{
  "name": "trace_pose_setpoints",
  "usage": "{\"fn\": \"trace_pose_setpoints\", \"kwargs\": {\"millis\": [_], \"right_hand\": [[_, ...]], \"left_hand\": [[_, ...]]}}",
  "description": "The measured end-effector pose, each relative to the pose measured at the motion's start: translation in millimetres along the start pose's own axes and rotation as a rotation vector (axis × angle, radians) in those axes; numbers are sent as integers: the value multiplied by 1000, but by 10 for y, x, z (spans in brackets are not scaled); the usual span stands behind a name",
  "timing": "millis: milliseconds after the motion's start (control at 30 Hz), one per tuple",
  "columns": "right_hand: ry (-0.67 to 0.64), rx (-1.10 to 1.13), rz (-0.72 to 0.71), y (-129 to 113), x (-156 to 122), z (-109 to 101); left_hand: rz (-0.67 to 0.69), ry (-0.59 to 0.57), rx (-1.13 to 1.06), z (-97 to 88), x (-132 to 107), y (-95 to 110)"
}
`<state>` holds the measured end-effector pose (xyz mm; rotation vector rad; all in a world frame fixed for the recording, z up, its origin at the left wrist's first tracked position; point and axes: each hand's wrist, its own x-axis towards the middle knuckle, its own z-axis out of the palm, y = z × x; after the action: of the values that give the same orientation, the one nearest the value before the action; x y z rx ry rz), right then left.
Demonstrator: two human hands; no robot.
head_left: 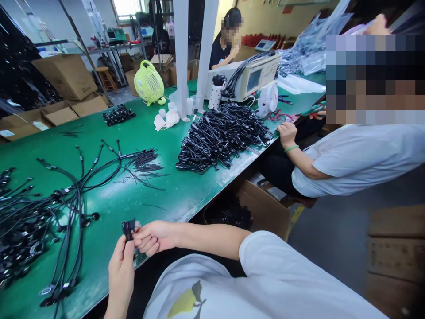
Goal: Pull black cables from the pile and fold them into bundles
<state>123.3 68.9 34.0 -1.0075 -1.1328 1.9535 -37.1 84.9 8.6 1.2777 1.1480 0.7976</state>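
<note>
Close to the table's front edge, my left hand (121, 259) grips a small folded bundle of black cable (128, 227) between thumb and fingers. The bundle sticks up above the fingertips. My right hand (154, 237) meets it from the right, with curled fingers closed at the bundle's side; a pale connector end seems to show by the fingertips. Beyond the hands lie loose black cables (78, 201) stretched across the green table (133, 195). A small pile of thin black ties (146, 160) rests past them.
Loose cables (23, 239) heap at the left. A large pile of bundled cables (222, 135) sits mid-table, near a green fan (148, 83), a white fan (267, 100) and a test instrument (255, 77). A co-worker (352, 159) sits at right; a cardboard box (262, 208) stands below the edge.
</note>
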Motion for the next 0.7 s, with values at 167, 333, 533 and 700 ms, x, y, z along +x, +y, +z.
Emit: {"fn": "trace_pose_setpoints", "kwargs": {"millis": [167, 333, 533, 700], "right_hand": [[57, 118, 35, 65, -223, -16], [279, 93, -49, 183, -298, -231], [445, -97, -186, 238, -85, -278], [383, -50, -39, 274, 54, -48]], "left_hand": [[-132, -46, -395, 72, -11, 233], [-377, -95, -713, 82, 39, 386], [-460, -255, -739, 171, 80, 237], [-426, -387, -482, 395, 50, -52]]}}
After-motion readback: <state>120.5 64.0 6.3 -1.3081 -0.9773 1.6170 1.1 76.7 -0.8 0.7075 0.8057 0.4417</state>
